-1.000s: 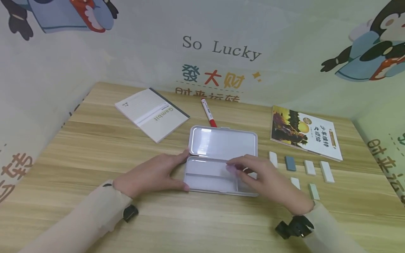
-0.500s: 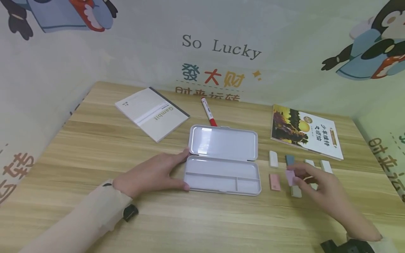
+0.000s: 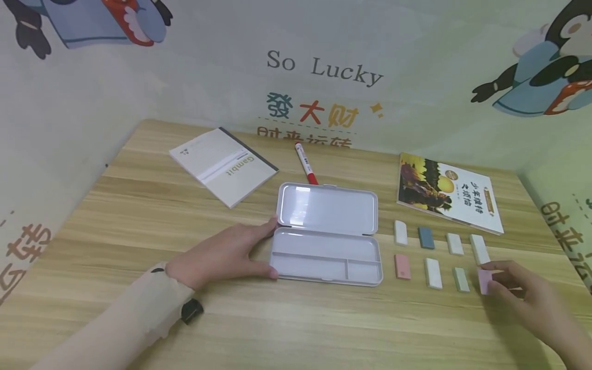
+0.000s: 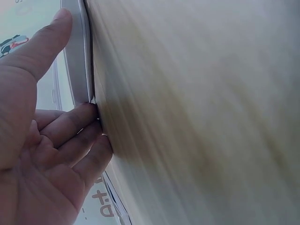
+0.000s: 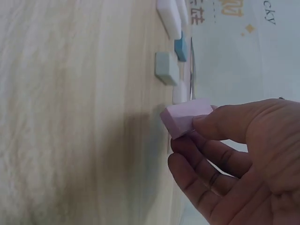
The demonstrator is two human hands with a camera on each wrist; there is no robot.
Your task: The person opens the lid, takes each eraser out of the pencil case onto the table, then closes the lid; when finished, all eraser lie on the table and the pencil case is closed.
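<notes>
A white pencil case (image 3: 326,257) lies with its lid raised at mid-table, its compartments holding nothing. At its left end rests my left hand (image 3: 226,257), thumb at the front corner and fingers near the hinge; in the left wrist view the thumb (image 4: 44,44) lies nearly straight along the case's side. My right hand (image 3: 527,293) pinches a light purple eraser (image 3: 485,282) between thumb and fingers at the right end of the block rows. In the right wrist view this eraser (image 5: 185,116) is tilted, just over the table. Beside it is a pale green eraser (image 3: 461,280).
Several eraser blocks stand in two rows, including a pink eraser (image 3: 402,266) and a blue eraser (image 3: 426,238). Behind them lies a picture-covered book (image 3: 450,192). A notebook (image 3: 224,167) is at the back left, and a red-capped marker (image 3: 306,162) lies behind the case.
My right hand has lifted the purple eraser out of the case and carried it right, past the other erasers. The left hand stays at the case.
</notes>
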